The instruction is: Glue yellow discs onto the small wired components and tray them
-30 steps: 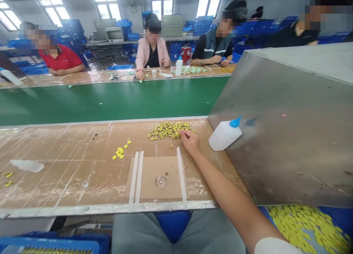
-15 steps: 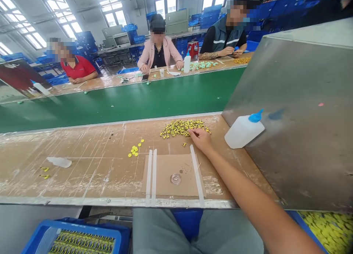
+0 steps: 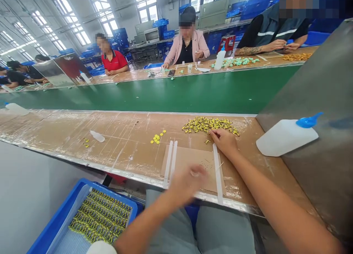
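Yellow-black pieces (image 3: 196, 125): 1 heap (image 3: 211, 124), 1 loose | right hand (image 3: 226, 140): heap's edge

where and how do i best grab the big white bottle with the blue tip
Probably mid-body on the white bottle, coming from the upper left: it tilts toward the metal panel, which crowds its right side, and its broad body offers more hold than the narrow blue tip.

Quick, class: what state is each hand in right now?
Left hand: blurred over the cardboard; cannot tell.
Right hand: fingers drawn together at the yellow pile; hold unclear.
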The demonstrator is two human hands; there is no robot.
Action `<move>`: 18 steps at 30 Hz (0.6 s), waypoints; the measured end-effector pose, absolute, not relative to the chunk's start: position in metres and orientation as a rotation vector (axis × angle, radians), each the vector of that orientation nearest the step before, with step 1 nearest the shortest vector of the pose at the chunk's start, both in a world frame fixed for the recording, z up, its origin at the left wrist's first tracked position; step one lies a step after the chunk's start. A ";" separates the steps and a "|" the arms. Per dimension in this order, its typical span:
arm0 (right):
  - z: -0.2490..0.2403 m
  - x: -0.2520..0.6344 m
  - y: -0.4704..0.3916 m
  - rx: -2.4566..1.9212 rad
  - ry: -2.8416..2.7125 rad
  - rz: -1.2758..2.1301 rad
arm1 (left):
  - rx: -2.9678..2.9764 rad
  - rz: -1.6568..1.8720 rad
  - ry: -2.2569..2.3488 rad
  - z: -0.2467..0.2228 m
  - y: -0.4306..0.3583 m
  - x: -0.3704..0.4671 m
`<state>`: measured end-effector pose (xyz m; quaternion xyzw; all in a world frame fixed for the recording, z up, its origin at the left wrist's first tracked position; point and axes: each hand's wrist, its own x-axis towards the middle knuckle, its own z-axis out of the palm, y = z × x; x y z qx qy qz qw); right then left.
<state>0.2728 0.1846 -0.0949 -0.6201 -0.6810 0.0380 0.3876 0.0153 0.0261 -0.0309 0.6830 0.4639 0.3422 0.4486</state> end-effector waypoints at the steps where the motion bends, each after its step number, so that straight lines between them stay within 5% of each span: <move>1: -0.096 0.272 0.184 -1.573 -1.752 0.089 | 1.691 0.949 1.349 -0.036 0.045 -0.006; 8: -0.098 0.270 0.185 -1.523 -1.745 0.110 | 1.741 1.136 1.926 -0.066 0.140 -0.122; 18: -0.083 0.274 0.173 -1.480 -1.611 0.223 | 1.851 1.107 2.093 -0.062 0.147 -0.118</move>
